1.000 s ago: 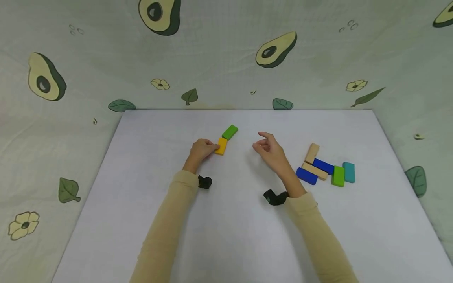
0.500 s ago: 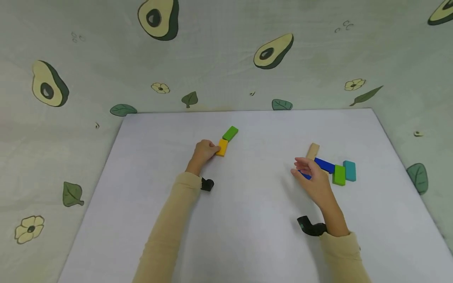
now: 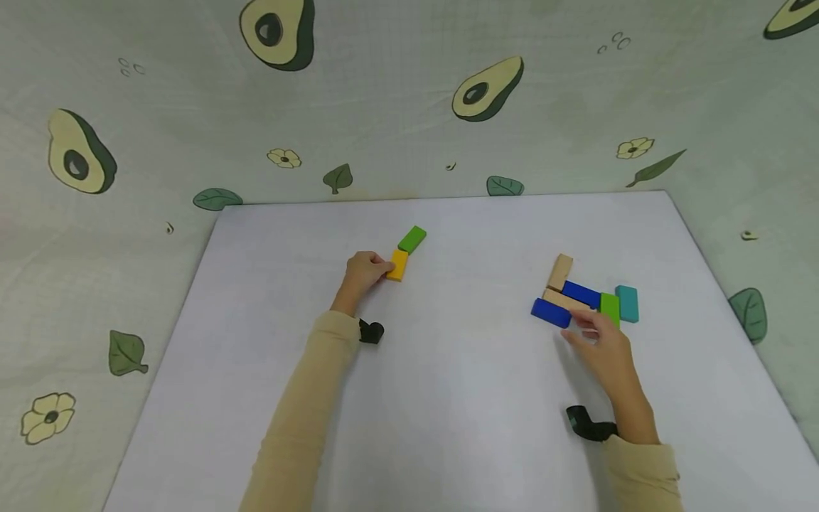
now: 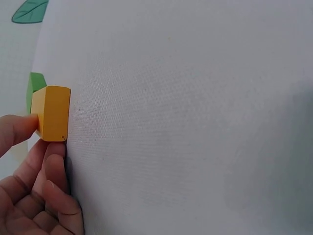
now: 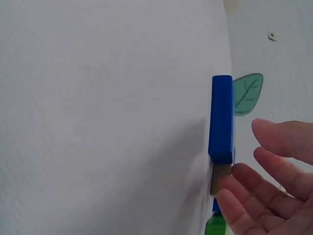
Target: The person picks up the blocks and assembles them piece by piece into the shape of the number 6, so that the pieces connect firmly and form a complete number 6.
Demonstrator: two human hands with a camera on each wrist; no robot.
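- Firstly, left hand (image 3: 365,272): thumb (image 4: 17,129) and fingers (image 4: 56,169) pinching the yellow block (image 3: 398,265) on the white counter (image 3: 461,398); block's left side partly covered by the fingertips.
- Also left green block (image 3: 412,240), beyond the yellow block's far end; in the left wrist view, mostly hidden behind it.
- Next, right hand (image 3: 604,348): fingers loosely bent, grasping nothing, thumb apart; contact with the blocks beneath hard to make out.
- Under its fingertips, lower wooden block (image 3: 560,298); right end hidden.
- Beside it, right green block (image 3: 610,306): near end covered by the hand; cut off at the lower edge in the right wrist view.
- Grouped with these: near blue block (image 3: 551,313), far blue block (image 3: 581,294), upper wooden block (image 3: 560,271), teal block (image 3: 627,304).
- Both sleeves (image 3: 291,419) cut off at the lower edge.
- Differences from half a second ago: right hand shifted rightward and nearer the person, uncovering near blue block and overlapping right green block; left hand and yellow block unmoved.
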